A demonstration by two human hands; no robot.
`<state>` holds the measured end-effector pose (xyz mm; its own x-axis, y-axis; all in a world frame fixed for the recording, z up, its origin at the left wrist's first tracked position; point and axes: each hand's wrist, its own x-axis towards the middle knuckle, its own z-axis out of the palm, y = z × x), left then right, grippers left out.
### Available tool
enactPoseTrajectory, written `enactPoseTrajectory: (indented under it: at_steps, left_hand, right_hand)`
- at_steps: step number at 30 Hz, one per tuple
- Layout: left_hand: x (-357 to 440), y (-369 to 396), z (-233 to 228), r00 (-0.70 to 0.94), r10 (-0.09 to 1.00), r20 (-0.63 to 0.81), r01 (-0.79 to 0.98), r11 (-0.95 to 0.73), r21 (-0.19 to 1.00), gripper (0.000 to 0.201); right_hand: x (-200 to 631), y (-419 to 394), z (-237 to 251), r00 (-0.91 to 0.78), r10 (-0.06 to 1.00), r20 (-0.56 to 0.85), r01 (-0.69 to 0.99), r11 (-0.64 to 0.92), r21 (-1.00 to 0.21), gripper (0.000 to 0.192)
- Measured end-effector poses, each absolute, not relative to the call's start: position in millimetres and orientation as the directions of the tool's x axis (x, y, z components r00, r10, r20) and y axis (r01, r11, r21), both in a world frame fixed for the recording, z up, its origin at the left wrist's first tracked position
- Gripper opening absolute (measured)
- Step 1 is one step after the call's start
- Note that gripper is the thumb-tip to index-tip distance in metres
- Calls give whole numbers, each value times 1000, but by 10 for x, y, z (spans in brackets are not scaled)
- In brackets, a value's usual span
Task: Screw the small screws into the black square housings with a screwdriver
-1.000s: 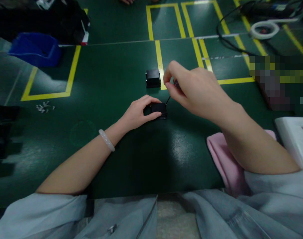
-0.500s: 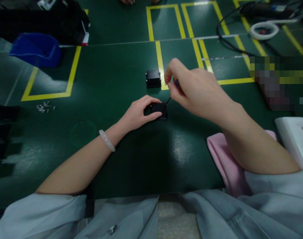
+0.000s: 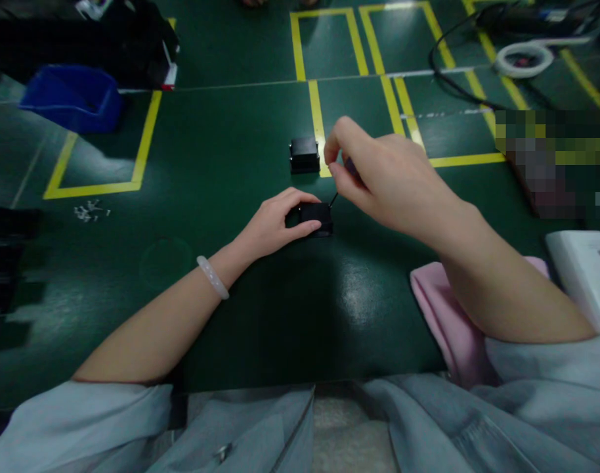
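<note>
My left hand [image 3: 275, 225] grips a small black box-shaped part [image 3: 316, 214] flat on the green table, thumb along its near side and fingers at its far side. Above and to the right, my right hand [image 3: 383, 172] is closed round a screwdriver, its dark handle mostly hidden in my fingers. The thin screwdriver shaft [image 3: 334, 200] slants down to the part's far right corner, where the tip meets it. Just beyond stands a second black box-shaped part [image 3: 304, 155], with small shiny screws at its sides, touched by neither hand.
Several loose screws [image 3: 90, 211] lie at the left, below a blue bin [image 3: 73, 98]. Dark parts [image 3: 7, 263] line the left edge. A pink cloth [image 3: 442, 309] lies under my right forearm, beside a white box [image 3: 583, 276]. A tape roll [image 3: 524, 60] and black cable [image 3: 440, 75] are far right.
Almost nothing differs. My right hand shifts very slightly at the fingertips; the screwdriver stays at the same corner and my left hand keeps its hold on the black part.
</note>
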<state>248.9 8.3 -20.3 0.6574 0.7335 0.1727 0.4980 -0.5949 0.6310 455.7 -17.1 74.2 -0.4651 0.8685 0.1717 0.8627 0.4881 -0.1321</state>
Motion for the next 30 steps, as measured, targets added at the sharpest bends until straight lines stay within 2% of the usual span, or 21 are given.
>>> enactPoseTrajectory:
  at_steps: [6, 12, 19, 25, 30]
  left_hand:
    - [2484, 84, -210, 658, 732, 175, 499, -598, 627, 39]
    - [2487, 76, -203, 658, 732, 176, 494, -596, 633, 38]
    - [2486, 81, -209, 655, 738, 162, 508, -589, 629, 39]
    - [2481, 79, -209, 659, 733, 171, 500, -596, 628, 38]
    - [2481, 82, -207, 661, 731, 171, 501, -598, 625, 38]
  right_hand:
    - [4567, -170, 719, -476, 858, 191, 866, 496, -71, 38]
    - [4558, -178, 734, -469, 863, 186, 860, 495, -126, 34]
    - [4572, -172, 725, -456, 874, 169, 878, 473, -75, 40]
    - [4559, -181, 745, -457, 873, 171, 869, 479, -125, 36]
    - [4565, -177, 735, -452, 874, 177, 884, 466, -43, 37]
